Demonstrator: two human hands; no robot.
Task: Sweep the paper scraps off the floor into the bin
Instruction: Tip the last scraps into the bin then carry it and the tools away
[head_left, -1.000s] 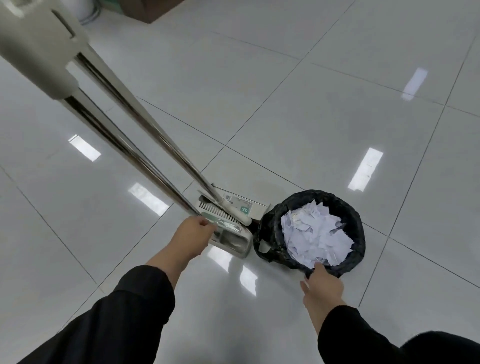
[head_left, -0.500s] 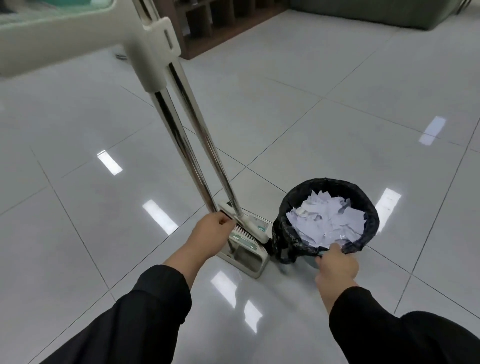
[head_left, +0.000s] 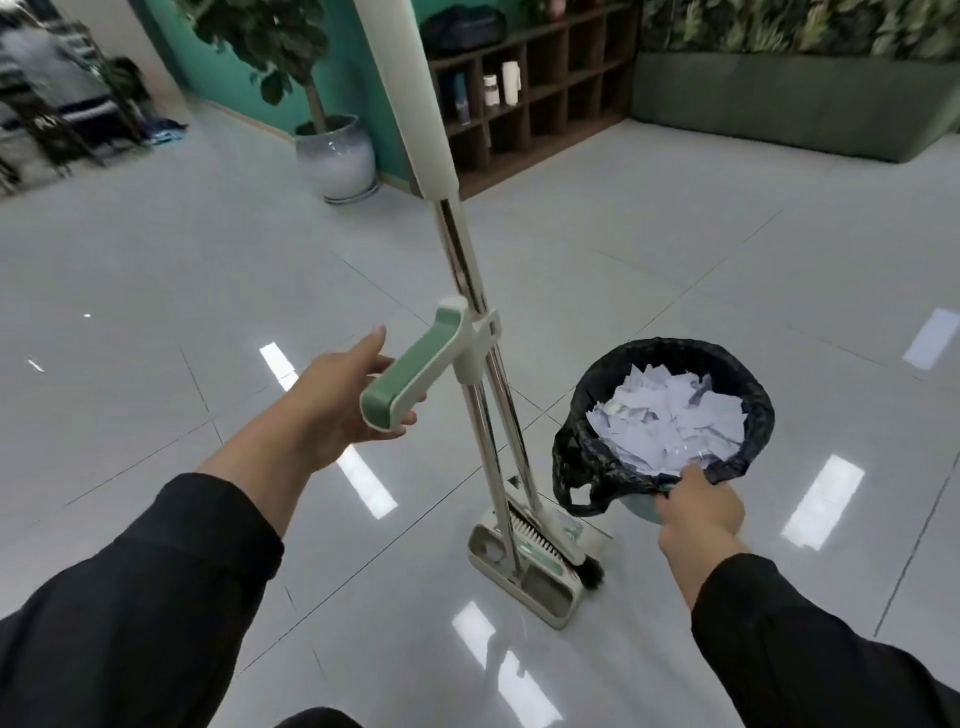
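A small bin (head_left: 644, 506) lined with a black bag (head_left: 579, 447) holds a heap of white paper scraps (head_left: 670, 421). My right hand (head_left: 698, 512) grips the bin's near rim and the bag edge. A broom and dustpan set (head_left: 530, 561) stands upright on the floor just left of the bin, its metal poles (head_left: 483, 405) rising to a white handle (head_left: 410, 93). My left hand (head_left: 337, 400) reaches up to the green dustpan grip (head_left: 410, 374), fingers spread behind it and not closed around it.
Glossy grey floor tiles (head_left: 649, 249) stretch all around. A potted plant in a white vase (head_left: 337, 156) and a dark wooden cubby shelf (head_left: 530, 88) stand at the back. A green sofa (head_left: 789, 98) lines the far right wall. Chairs (head_left: 57, 119) are at the far left.
My left hand has risen from the dustpan base up to the green grip. The view has lifted, showing the room. My right hand has closed on the bin's rim.
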